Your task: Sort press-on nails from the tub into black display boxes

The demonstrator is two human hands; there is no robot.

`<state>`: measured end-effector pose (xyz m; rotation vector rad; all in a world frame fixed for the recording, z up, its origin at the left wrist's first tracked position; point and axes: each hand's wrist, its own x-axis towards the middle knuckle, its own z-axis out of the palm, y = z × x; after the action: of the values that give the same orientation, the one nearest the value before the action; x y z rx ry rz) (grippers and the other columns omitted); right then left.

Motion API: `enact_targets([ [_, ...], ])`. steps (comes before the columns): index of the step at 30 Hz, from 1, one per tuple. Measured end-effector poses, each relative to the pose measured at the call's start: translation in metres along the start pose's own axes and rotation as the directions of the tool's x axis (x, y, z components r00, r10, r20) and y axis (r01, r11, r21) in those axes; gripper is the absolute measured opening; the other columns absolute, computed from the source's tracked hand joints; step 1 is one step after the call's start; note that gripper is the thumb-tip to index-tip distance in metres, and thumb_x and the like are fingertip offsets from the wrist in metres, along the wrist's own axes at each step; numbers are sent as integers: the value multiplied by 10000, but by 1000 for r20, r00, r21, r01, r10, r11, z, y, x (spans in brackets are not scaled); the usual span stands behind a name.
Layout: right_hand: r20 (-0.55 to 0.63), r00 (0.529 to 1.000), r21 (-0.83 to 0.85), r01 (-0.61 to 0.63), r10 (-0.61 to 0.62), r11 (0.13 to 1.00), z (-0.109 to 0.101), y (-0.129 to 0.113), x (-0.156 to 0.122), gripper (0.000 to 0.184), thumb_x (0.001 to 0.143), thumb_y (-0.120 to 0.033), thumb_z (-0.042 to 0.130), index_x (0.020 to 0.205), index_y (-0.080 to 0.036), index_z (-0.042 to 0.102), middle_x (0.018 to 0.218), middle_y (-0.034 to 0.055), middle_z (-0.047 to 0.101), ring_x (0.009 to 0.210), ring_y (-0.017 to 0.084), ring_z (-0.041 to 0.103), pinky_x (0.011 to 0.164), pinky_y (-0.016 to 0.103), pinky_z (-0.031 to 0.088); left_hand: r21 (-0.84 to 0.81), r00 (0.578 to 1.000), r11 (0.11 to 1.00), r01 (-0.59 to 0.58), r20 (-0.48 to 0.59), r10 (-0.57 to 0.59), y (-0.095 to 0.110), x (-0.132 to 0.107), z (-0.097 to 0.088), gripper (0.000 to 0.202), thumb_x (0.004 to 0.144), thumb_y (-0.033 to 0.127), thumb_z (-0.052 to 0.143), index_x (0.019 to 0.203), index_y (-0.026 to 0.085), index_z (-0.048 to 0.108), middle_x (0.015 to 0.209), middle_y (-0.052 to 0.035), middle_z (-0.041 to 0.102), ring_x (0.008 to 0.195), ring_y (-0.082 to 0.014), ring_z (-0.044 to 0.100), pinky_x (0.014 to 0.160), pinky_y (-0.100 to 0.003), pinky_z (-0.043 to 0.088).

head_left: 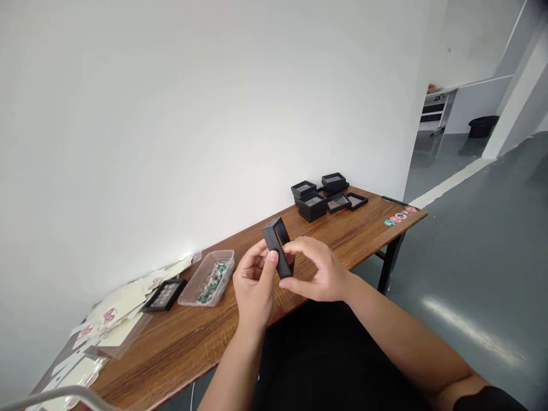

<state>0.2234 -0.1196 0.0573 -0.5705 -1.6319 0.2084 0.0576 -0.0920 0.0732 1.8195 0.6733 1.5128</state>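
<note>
A black display frame point(278, 246), thick like a shallow box with a window in its face, is held up over the table and tilted. My left hand point(256, 279) grips its left side, thumb on the near edge and fingers behind. From the right, my right hand point(319, 268) closes on the same frame, with the index finger at the window face and the thumb by the lower corner. Some of the right fingers are hidden. Left of my hands, a clear plastic tub point(188, 294) contains small green and white pieces.
Several black frames point(312, 214) are stacked at the table's far right. Another frame point(166, 295) lies by the tub, beside cards and clear sleeves point(124, 302). Round stickers point(400, 216) mark the right end of the wooden table point(180, 354). A white wall runs behind.
</note>
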Motion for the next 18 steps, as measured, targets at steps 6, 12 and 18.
enact_targets([
  [6, 30, 998, 170, -68, 64, 983, -2, -14, 7, 412, 961, -463, 822, 1163, -137, 670, 1082, 73, 720, 948, 160, 696, 886, 325, 604, 26, 987, 992, -123, 106, 120, 13, -2, -12, 352, 1058, 439, 658, 1261, 152, 677, 1062, -54, 737, 920, -172, 733, 841, -360, 662],
  [12, 42, 974, 416, -218, 221, 883, -2, -25, 10, 299, 1009, -393, 771, 1085, -130, 650, 965, 33, 701, 865, 131, 676, 831, 284, 589, 107, 900, 926, -362, 299, 317, 18, -6, -32, 442, 996, 348, 747, 1399, 199, 641, 1251, -83, 735, 1149, -227, 724, 1021, -446, 636],
  [18, 136, 932, 652, -340, 336, 678, 0, -28, 21, 359, 992, -438, 783, 1078, -131, 618, 888, 2, 638, 756, 104, 624, 694, 228, 565, 176, 820, 830, -529, 356, 447, 24, -1, -38, 348, 999, 202, 708, 1344, 184, 667, 1271, -81, 723, 1130, -207, 722, 975, -399, 654],
])
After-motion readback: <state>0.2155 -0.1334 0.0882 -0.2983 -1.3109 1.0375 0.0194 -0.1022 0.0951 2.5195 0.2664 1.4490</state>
